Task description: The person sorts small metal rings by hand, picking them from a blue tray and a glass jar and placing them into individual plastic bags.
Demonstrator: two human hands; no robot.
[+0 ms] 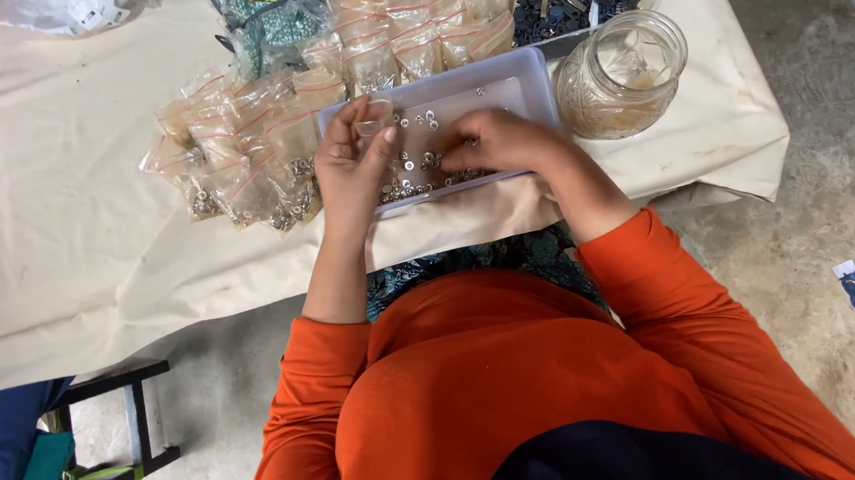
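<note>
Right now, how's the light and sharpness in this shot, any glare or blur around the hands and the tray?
Head view: soft, even daylight with weak shadows. The glass jar and the clear bags catch mild glare. The left hand and right hand look fairly sharp over the tray, but the small metal pieces are too tiny to make out. Wide-angle bending shows along the table edge.

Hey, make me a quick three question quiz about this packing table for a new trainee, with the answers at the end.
1. True or false: the glass jar stands right of the white tray.
2. Which of the hands holds a small clear bag?
3. The tray holds: A) metal rings, B) green beads, C) coins.

Key: 1 true. 2 the left hand; the right hand reaches into the tray. 3 A.
</note>
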